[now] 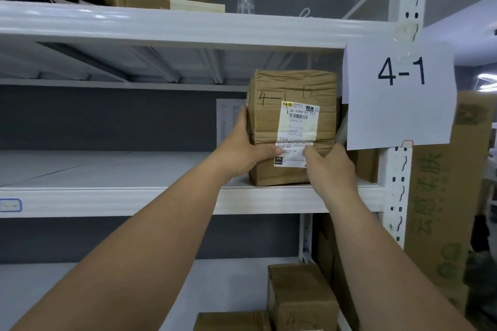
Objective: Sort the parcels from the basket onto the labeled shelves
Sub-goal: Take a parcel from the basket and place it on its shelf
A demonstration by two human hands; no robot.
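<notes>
Brown taped parcel with white label, white shelf, white sign with black digits.

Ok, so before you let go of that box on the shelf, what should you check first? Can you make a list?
1. Box's handwritten mark matches the shelf sign: the parcel reads 4-1, the sign reads 4-1. Ok.
2. Bottom resting on the shelf: it appears to sit near the front edge. Ok.
3. Pushed far enough back: cannot tell.
4. Upright, not tipping: ok.
5. Both hands steadying it: left hand on the left side, right hand at the lower right. Ok.
6. Room behind it: hidden. Cannot tell.
</notes>
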